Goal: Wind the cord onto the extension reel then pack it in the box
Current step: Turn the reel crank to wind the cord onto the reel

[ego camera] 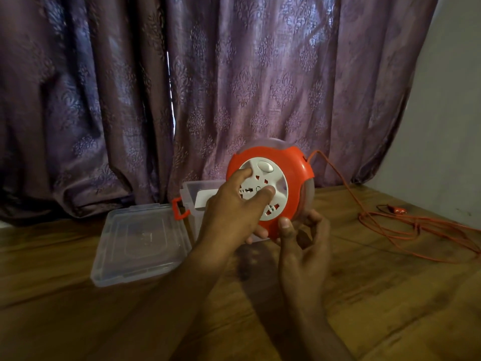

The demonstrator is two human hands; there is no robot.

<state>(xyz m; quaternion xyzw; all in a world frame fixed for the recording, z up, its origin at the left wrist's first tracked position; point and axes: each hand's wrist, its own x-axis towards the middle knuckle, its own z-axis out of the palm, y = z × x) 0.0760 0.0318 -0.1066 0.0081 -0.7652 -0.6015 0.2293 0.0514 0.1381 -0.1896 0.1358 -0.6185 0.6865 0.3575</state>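
The right hand (302, 238) is cupped under the lower rim of the extension reel (270, 188), thumb pressed against the orange front edge and fingers curled behind, so the reel is held upright and clear of the desk (338, 295). The left hand (231, 214) is laid over the white socket face (265, 191), fingers spread, with two fingertips pressed into recesses of that disc; nothing is enclosed by it, and the disc appears to be set for turning.

From a slot at the reel's upper right rim the orange cord (338, 178) is led down to the desk, where most of it is seen lying in loose loops (421, 235) near the right edge, with the plug (399, 211) beside them, well apart from the reel.

Behind the left hand, toward the back of the desk, the clear plastic box (195, 201) with an orange latch (179, 208) is standing open, and its lid (140, 243) is spread flat to the left.

Winding is judged to be barely begun or in its early part, since so much cord is left outside. The rest of the cord remains to be drawn in, and the packing of the reel into the box is not yet done.
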